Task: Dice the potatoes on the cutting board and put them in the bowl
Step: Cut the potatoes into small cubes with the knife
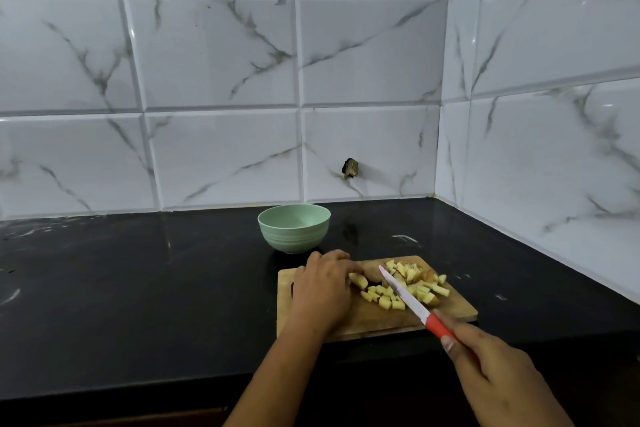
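Observation:
A wooden cutting board (367, 321) lies on the black counter. Several yellow potato dice (412, 288) are scattered over its middle and far right. My left hand (323, 288) lies on the board's left part, its fingers curled over an uncut potato piece (359, 280). My right hand (491, 367) grips the red handle of a knife (408, 300). The white blade points up and left, its tip above the dice next to my left fingers. A pale green bowl (294, 228) stands just behind the board, with nothing visible inside.
The black counter (138, 288) runs left of the board. White marble tiled walls meet in a corner at the back right. A small dark fitting (349, 168) sticks out of the back wall. The counter's front edge runs below the board.

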Tool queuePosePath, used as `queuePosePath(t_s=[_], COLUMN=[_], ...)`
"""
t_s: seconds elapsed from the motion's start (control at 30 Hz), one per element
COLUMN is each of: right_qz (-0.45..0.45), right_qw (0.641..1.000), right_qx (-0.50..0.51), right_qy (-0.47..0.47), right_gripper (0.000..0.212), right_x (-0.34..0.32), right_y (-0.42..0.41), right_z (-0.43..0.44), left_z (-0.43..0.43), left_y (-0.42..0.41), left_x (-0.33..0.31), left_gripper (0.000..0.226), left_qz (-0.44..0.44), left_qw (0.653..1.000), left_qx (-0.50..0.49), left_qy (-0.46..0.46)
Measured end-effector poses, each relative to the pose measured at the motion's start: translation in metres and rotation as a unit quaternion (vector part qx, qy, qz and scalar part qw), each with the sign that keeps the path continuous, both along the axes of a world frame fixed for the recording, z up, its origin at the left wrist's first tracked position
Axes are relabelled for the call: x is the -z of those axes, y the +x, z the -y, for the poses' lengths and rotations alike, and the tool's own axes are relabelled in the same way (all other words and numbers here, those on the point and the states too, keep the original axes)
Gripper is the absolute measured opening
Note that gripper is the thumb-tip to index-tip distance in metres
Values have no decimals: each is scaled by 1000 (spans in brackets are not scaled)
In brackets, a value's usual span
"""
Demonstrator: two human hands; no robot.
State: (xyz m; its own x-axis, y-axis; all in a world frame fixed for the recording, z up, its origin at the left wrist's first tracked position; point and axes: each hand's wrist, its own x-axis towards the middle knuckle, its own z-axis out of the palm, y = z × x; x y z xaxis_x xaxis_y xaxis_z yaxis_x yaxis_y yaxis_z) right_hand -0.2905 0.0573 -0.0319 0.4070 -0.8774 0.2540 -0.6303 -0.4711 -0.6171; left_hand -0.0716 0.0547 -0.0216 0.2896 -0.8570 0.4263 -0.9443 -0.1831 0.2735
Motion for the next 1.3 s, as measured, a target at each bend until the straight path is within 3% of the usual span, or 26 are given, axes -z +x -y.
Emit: queuePosePath(t_s=[0.33,0.53,0.73,0.93,1.13,1.3], right_qz=[28,18,-19,-70,-89,-84], right_qw=[999,998,997,997,992,994], right_qx=[-11,-23,-52,-15,35,29], right_qy=[45,54,51,-28,-82,-70], right_gripper=[43,48,49,42,33,35], right_x=[8,9,5,-12,-8,-8], right_y=[10,17,20,24,38,43], right_z=[-2,-12,-28,-30,-11,-13], left_z=[-2,-14,-20,-25,-29,-36], left_y=[1,3,4,9,11,12], left_x=[2,3,2,6,6,2], left_gripper=[23,22,33,25,25,35], left_qz=[-54,-159,-177,-175,-147,-252], left_qw=[998,985,964,969,985,962], left_qx=[11,24,-85,-91,13,88], left_qy=[29,-63,-178,-148,-90,-51])
